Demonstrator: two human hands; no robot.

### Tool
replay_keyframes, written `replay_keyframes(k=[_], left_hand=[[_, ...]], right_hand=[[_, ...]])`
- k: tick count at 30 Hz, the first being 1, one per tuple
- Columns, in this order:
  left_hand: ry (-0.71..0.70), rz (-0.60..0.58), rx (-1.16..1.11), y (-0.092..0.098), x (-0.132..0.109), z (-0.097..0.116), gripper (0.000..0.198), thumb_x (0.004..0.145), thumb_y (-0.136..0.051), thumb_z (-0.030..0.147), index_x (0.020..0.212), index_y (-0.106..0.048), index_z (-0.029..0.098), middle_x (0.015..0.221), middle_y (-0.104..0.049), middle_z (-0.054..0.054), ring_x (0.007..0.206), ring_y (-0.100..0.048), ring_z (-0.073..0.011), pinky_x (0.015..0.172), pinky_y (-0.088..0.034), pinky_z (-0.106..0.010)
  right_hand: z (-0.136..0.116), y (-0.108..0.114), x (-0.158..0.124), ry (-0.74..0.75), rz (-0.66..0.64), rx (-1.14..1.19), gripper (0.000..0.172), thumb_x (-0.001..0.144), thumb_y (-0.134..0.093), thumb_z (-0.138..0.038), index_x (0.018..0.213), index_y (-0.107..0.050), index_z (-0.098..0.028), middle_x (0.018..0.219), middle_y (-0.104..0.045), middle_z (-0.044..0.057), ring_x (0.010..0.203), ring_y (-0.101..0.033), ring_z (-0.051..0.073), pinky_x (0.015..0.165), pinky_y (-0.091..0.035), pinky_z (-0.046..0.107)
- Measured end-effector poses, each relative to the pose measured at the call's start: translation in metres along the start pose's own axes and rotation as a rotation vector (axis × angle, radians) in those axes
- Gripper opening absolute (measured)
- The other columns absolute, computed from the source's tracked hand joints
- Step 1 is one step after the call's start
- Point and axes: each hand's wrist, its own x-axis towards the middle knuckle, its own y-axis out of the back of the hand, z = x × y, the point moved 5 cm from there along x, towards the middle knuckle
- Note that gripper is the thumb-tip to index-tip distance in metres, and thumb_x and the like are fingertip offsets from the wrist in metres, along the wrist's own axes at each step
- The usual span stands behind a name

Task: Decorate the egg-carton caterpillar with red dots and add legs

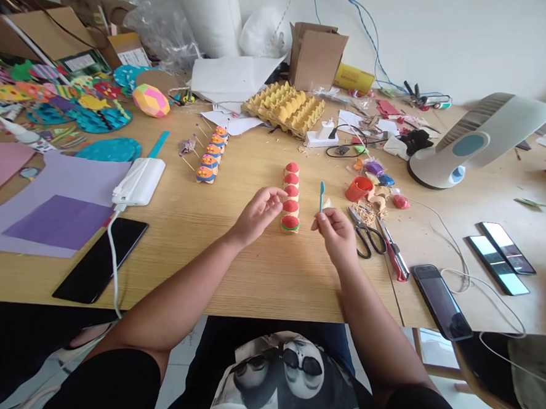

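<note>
A strip of egg carton (291, 196) with red-covered domes stands in front of me, a green band round its nearest dome. My left hand (262, 212) is beside its left edge, fingers loosely apart and holding nothing; I cannot tell if the fingertips touch it. To the right of the strip, my right hand (334, 228) pinches a small blue plastic stick (322, 195) with a wider, flattened tip, pointing upward. Farther back on the left lies a decorated egg-carton strip (212, 156) in blue and orange, with thin sticks poking out at one end.
Right of my right hand lie scissors (367, 232), a utility knife (393, 249), a red cup (359, 189) and wood shavings. A white fan (477, 136) and several phones stand or lie farther right. A yellow egg tray (285, 108) sits behind; a power bank (139, 180) lies left.
</note>
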Motion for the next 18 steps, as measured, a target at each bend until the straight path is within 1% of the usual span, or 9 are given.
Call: replay_keyframes(k=[2,4,6,8,10,12,14,16,18], left_hand=[[-0.088,-0.079,0.207,0.002,0.005,-0.007,0.048,0.083,-0.073,0.05,0.12,-0.062,0.02,0.109,-0.06,-0.008,0.101,-0.055,-0.0219,0.095,-0.045,-0.036],[-0.162,-0.206,0.353,-0.003,0.005,-0.013,0.057,0.074,-0.083,0.045,0.122,-0.062,0.022,0.114,-0.06,-0.008,0.107,-0.055,-0.0247,0.098,-0.044,-0.038],[-0.184,-0.249,0.429,-0.007,0.004,-0.019,0.062,0.071,-0.085,0.041,0.124,-0.06,0.023,0.117,-0.06,-0.009,0.111,-0.055,-0.0266,0.101,-0.043,-0.041],[-0.184,-0.252,0.493,-0.011,0.003,-0.023,0.063,0.069,-0.086,0.039,0.124,-0.06,0.023,0.118,-0.06,-0.009,0.112,-0.054,-0.0284,0.1,-0.044,-0.042],[-0.193,-0.241,0.547,-0.015,0.002,-0.025,0.062,0.067,-0.087,0.037,0.121,-0.061,0.022,0.116,-0.06,-0.01,0.112,-0.053,-0.0296,0.1,-0.044,-0.043],[-0.212,-0.23,0.581,-0.018,0.002,-0.026,0.058,0.067,-0.086,0.035,0.118,-0.062,0.021,0.114,-0.06,-0.01,0.111,-0.053,-0.0298,0.099,-0.045,-0.043],[-0.23,-0.221,0.599,-0.019,0.002,-0.028,0.052,0.07,-0.084,0.033,0.116,-0.063,0.021,0.112,-0.061,-0.01,0.109,-0.054,-0.0294,0.098,-0.045,-0.043],[-0.241,-0.211,0.612,-0.018,0.003,-0.029,0.046,0.074,-0.081,0.033,0.114,-0.064,0.021,0.111,-0.061,-0.01,0.109,-0.055,-0.0288,0.098,-0.045,-0.042],[-0.235,-0.203,0.621,-0.016,0.004,-0.031,0.043,0.075,-0.08,0.033,0.114,-0.064,0.021,0.11,-0.061,-0.009,0.109,-0.055,-0.0286,0.098,-0.045,-0.042]], right_hand=[[0.002,0.01,0.005,-0.024,0.089,-0.008,0.033,0.086,-0.067,-0.054,0.087,-0.059,-0.022,0.069,-0.062,0.002,0.059,-0.049,0.014,0.056,-0.036,0.028],[-0.001,0.018,0.006,-0.037,0.145,0.006,0.034,0.083,-0.071,-0.054,0.087,-0.059,-0.022,0.066,-0.059,0.0,0.057,-0.047,0.014,0.054,-0.034,0.028],[-0.01,0.024,0.003,-0.035,0.151,-0.004,0.034,0.083,-0.071,-0.054,0.088,-0.061,-0.022,0.066,-0.056,0.0,0.056,-0.046,0.013,0.052,-0.033,0.027],[-0.023,0.027,0.0,-0.024,0.052,-0.059,0.033,0.082,-0.073,-0.054,0.085,-0.063,-0.022,0.067,-0.056,0.0,0.057,-0.046,0.013,0.052,-0.034,0.028],[-0.031,0.028,-0.001,-0.014,-0.134,-0.155,0.032,0.08,-0.077,-0.052,0.084,-0.066,-0.021,0.069,-0.058,0.001,0.059,-0.046,0.014,0.053,-0.034,0.028],[-0.03,0.028,0.001,-0.012,-0.319,-0.252,0.031,0.082,-0.075,-0.05,0.082,-0.068,-0.021,0.064,-0.052,-0.001,0.057,-0.042,0.013,0.052,-0.031,0.027],[-0.019,0.028,0.006,-0.036,-0.474,-0.319,0.03,0.083,-0.073,-0.049,0.081,-0.069,-0.02,0.059,-0.045,-0.004,0.055,-0.039,0.012,0.051,-0.029,0.027],[-0.007,0.03,0.012,-0.032,-0.527,-0.358,0.028,0.082,-0.073,-0.047,0.078,-0.069,-0.019,0.06,-0.047,-0.004,0.056,-0.039,0.012,0.052,-0.029,0.027],[0.004,0.034,0.016,-0.033,-0.534,-0.372,0.028,0.083,-0.071,-0.046,0.076,-0.067,-0.019,0.06,-0.049,-0.004,0.055,-0.04,0.011,0.053,-0.03,0.027]])
